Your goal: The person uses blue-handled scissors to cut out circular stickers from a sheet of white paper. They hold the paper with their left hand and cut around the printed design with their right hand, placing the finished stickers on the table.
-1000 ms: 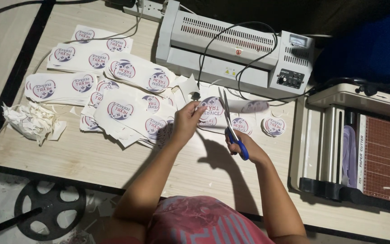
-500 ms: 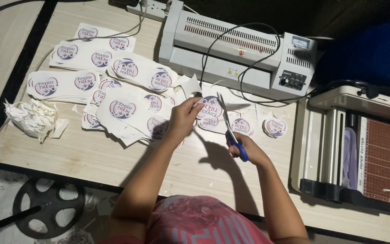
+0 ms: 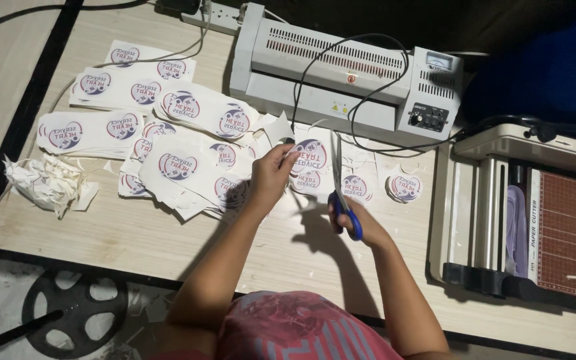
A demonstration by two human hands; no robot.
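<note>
The left hand (image 3: 271, 179) reached forward from a bent forearm, its grip pinched closed on a printed paper sheet (image 3: 309, 155) held just above the worktop (image 3: 168, 233). The right hand (image 3: 355, 223) sat just right of it, fingers threaded through the blue loops of a pair of scissors (image 3: 341, 190), grip closed on them; the blades pointed away from the person and met the sheet's right edge. The sheet was white, with a round red-and-blue emblem and a ragged, part-trimmed outline. Left of the left grip lay overlapping uncut sticker sheets (image 3: 181, 133) and, farther left, a heap of paper trimmings (image 3: 48, 183). Right of the scissors rested a stack of cut round stickers (image 3: 405, 188). Beyond both grips stood a grey laminator (image 3: 341, 77).
</note>
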